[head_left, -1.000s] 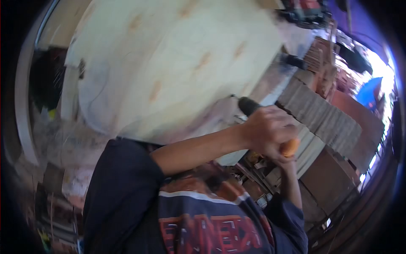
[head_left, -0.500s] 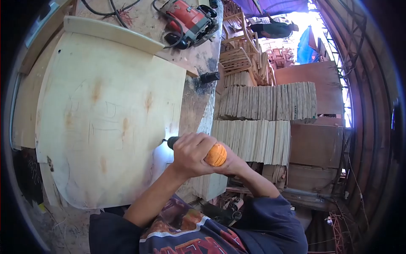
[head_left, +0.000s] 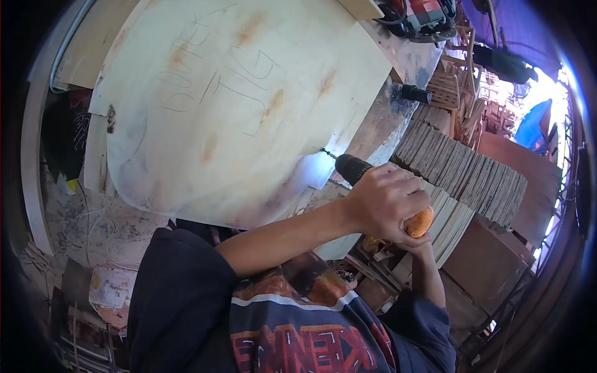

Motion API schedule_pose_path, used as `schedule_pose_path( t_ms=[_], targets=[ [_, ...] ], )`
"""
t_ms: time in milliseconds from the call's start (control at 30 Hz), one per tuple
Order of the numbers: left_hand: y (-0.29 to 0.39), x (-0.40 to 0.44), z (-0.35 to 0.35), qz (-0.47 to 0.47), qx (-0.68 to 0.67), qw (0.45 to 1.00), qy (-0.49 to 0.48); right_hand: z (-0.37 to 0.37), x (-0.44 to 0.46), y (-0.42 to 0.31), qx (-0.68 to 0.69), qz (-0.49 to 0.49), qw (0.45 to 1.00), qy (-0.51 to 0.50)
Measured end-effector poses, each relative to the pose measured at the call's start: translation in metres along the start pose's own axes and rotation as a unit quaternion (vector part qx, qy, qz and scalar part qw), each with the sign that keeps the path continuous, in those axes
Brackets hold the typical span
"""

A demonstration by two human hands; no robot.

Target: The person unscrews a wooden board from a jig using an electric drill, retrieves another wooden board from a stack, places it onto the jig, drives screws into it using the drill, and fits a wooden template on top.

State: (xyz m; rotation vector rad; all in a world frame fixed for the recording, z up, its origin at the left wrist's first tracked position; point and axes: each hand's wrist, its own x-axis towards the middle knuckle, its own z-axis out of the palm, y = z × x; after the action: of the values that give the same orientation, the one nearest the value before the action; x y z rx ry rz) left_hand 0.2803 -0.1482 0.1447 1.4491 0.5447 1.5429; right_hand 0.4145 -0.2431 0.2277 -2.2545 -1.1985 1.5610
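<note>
A cordless drill (head_left: 353,169) with a black chuck and an orange rear part is gripped in both my hands. My left hand (head_left: 388,202) is wrapped over its body. My right hand (head_left: 418,241) closes on it from below and behind, mostly hidden by the left. The dark spiral drill bit (head_left: 329,153) points at the right part of a pale plywood board (head_left: 186,143); whether its tip touches the wood I cannot tell. The drill's light makes a bright patch there. Pencil letters and brownish stains mark the board, which has a rounded near corner.
A red and black power tool (head_left: 429,18) stands at the far end of the bench. A black cylinder (head_left: 415,94) lies by the board's edge. Stacked wooden panels (head_left: 460,165) stand to the right. Another person (head_left: 507,65) is in the background.
My view has turned and shifted, so the board and stacks appear tilted. More of the drill bit shows now, and the drill sits farther back from the board. Both hands keep their grip.
</note>
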Motion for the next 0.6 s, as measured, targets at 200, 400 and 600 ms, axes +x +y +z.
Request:
schedule_pose_path(
  t_ms=[200,400,600],
  targets=[
    [-0.005,-0.005,-0.005,-0.006,0.022,0.999,-0.027,0.005,0.011,-0.008,0.051,0.038,0.998,-0.01],
    [-0.01,-0.008,-0.01,-0.019,0.01,1.0,-0.013,0.006,0.019,-0.013,0.079,0.051,0.996,-0.002],
    [-0.011,-0.009,-0.01,-0.045,0.053,0.995,-0.074,0.007,0.03,-0.016,-0.007,-0.034,0.999,0.026]
  ],
)
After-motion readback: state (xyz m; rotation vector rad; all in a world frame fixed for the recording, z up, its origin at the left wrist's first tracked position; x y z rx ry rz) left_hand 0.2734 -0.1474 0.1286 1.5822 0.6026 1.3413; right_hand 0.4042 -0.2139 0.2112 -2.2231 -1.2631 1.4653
